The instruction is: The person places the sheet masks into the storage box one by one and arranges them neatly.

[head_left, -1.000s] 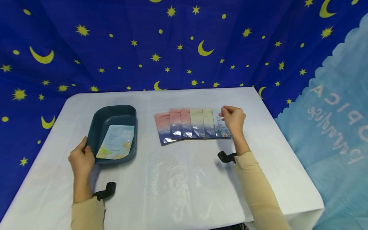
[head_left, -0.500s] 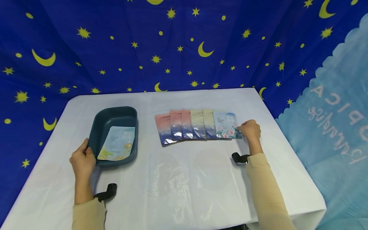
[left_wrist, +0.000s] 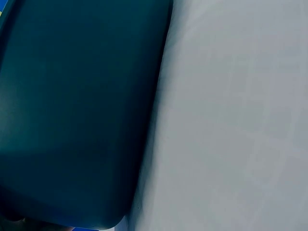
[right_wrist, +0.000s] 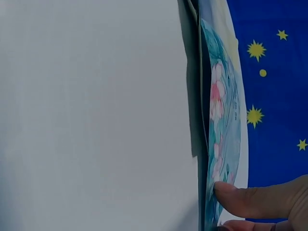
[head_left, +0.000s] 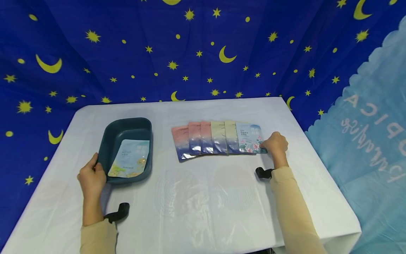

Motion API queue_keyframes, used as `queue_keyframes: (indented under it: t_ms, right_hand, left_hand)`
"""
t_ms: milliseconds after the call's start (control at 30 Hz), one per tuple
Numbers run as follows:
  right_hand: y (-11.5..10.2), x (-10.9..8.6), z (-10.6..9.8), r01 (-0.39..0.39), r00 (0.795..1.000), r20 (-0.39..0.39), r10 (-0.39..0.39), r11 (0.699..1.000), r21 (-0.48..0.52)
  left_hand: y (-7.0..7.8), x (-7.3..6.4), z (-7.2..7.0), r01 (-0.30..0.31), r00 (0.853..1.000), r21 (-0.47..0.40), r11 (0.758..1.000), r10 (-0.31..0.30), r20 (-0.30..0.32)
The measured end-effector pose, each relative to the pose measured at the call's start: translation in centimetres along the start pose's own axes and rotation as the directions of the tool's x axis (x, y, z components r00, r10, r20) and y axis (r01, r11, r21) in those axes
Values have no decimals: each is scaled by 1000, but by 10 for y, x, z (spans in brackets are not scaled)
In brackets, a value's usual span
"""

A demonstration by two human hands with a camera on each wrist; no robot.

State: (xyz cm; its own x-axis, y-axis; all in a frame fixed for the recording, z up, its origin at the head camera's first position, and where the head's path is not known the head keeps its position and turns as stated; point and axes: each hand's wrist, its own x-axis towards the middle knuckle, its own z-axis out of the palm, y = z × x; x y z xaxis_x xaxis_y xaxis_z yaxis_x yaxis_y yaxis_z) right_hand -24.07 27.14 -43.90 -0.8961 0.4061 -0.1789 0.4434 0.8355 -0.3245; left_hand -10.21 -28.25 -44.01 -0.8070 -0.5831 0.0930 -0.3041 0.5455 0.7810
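Note:
My left hand (head_left: 92,176) grips the near left rim of a dark teal plastic basin (head_left: 109,135), thumb over the edge. Inside the basin lies a pale blue sheet-mask packet (head_left: 131,157) with yellow flowers; only the basin's outer wall (left_wrist: 82,106) fills much of the left wrist view. On the right, my right hand (head_left: 276,145) pinches the lower right corner of a light blue sheet-mask packet (head_left: 250,135) printed with pink flowers. My thumb (right_wrist: 236,197) presses on its front in the right wrist view. This packet lies at the right end of an overlapping row.
In the row to its left are pink-and-blue packets (head_left: 183,141) and cream-and-blue packets (head_left: 219,135), fanned across the white tablecloth (head_left: 190,197). A blue star-and-moon curtain (head_left: 196,46) hangs behind the table, and a light blue cloth (head_left: 374,141) hangs to the right.
My right hand has moved from the top of the flowered packet to its lower right corner. The packet is uncovered and sits slightly farther right. The left hand stays on the basin.

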Motion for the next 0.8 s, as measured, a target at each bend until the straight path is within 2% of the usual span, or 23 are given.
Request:
queue_keyframes:
  t_ms: [367, 667, 800]
  right_hand:
    - [5, -1, 2, -63, 997, 49, 59, 994, 85]
    - [15, -6, 8, -10, 1000, -11, 13, 978, 206]
    - [18, -7, 9, -7, 1000, -13, 10, 966, 258]
  left_hand:
    - [0, -1, 0, 8, 1000, -2, 1000, -8, 1]
    - [0, -2, 0, -1, 1000, -11, 1000, 1, -5]
    - [1, -1, 0, 7, 1000, -9, 1000, -7, -2]
